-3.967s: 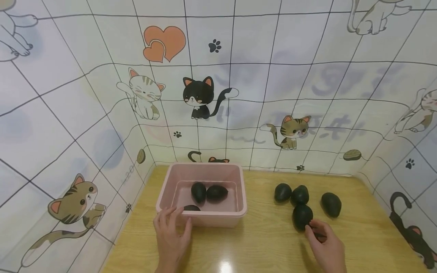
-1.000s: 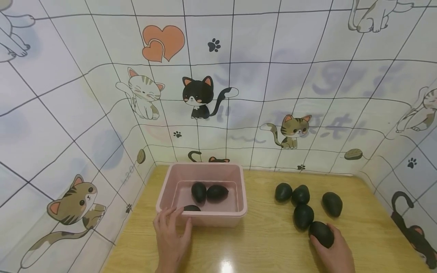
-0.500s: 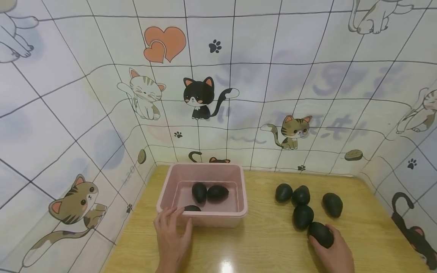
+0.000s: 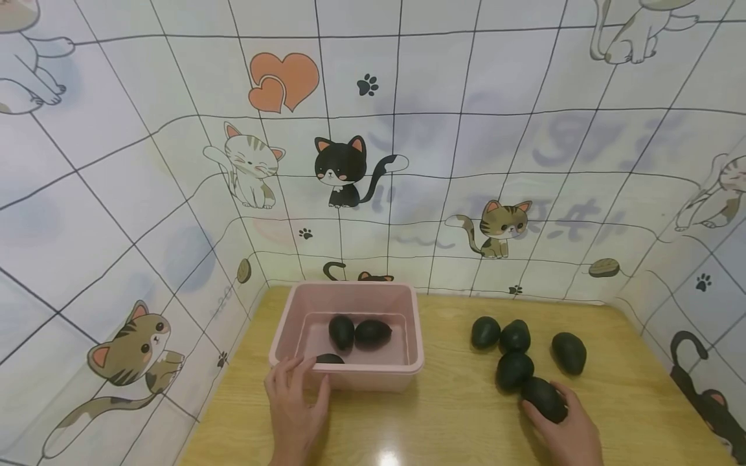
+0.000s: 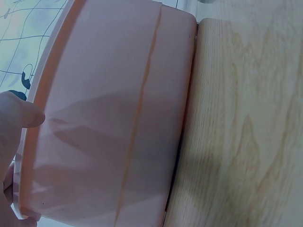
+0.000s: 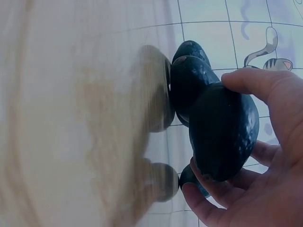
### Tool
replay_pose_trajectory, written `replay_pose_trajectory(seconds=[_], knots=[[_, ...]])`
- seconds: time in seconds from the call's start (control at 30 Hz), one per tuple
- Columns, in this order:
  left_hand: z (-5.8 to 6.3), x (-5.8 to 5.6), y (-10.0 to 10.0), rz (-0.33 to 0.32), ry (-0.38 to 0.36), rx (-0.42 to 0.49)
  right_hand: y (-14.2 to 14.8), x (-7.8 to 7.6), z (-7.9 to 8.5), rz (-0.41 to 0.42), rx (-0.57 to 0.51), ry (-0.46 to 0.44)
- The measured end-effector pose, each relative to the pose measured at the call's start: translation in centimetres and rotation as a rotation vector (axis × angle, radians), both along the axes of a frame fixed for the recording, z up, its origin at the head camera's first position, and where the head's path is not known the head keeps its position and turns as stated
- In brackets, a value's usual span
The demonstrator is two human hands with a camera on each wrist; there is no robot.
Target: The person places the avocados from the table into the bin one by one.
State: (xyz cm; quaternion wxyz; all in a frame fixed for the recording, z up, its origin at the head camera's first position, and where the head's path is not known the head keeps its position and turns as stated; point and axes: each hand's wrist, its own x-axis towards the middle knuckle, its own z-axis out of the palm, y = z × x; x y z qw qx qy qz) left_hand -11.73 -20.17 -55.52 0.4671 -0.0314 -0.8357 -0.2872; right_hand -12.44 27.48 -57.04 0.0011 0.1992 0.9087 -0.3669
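Note:
My left hand [image 4: 295, 404] holds the front rim of a pink plastic bin [image 4: 373, 377] near its left corner. Its thumb presses the outside in the left wrist view, and the other fingers reach over the rim. Two dark green avocados [image 4: 342, 332] lie in the bin; a third avocado [image 4: 329, 358] is mostly hidden behind the front wall. My right hand [image 4: 568, 427] grips another avocado [image 4: 544, 399] between thumb and fingers. In the right wrist view, this held avocado [image 6: 222, 132] overlaps the avocado behind it [image 6: 191, 85]; I cannot tell whether they touch.
On the wooden table [image 4: 454, 421], one avocado [image 4: 515, 372] lies just beyond the held one. Two more avocados [image 4: 515, 337] sit close together behind it, and a separate avocado [image 4: 568, 353] lies to their right. A cat-patterned sheet [image 4: 431, 142] encloses the back and sides.
Four seconds ago my right hand largely covered its avocado; now the fruit shows plainly in the grip. Lately it has shifted slightly left, as has the avocado beyond. My left hand stays put.

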Motion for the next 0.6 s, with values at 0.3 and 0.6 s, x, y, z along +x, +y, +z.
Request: replay_pose_trajectory(seconds=[0.3,0.6], knots=[[-0.1,0.1,0.1,0.002,-0.004,0.011,-0.9,0.1,0.6,0.034,-0.014,0.017],[0.1,0.1,0.1,-0.008,0.007,0.012,-1.3,0.0,1.3,0.082,-0.060,-0.026]])
